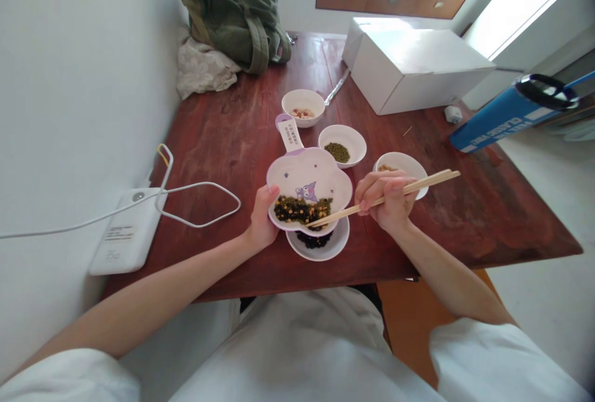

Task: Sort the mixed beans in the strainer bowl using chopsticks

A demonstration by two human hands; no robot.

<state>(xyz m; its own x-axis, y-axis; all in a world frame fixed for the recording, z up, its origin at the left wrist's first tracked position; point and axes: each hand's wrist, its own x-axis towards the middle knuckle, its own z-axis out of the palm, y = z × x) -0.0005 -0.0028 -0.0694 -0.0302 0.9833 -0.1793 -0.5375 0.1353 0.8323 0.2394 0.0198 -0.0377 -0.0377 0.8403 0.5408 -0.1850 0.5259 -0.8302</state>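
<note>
My left hand (pixel 261 219) grips the near left rim of a flower-shaped pale plate (pixel 307 174) with a handle and a cartoon print, tilted over a small white bowl (pixel 320 249) that holds dark beans. Mixed dark and yellow beans (pixel 301 209) lie at the plate's near edge. My right hand (pixel 387 199) is closed on a pair of wooden chopsticks (pixel 421 184), whose tips rest among the beans on the plate.
Three more white bowls stand behind: one with pale pieces (pixel 304 106), one with green beans (pixel 343 144), one (pixel 405 164) behind my right hand. A white box (pixel 413 67), a green bag (pixel 235 15), a blue bottle (pixel 509 114) and a white device with a cable (pixel 127 231) share the red-brown table (pixel 488 204).
</note>
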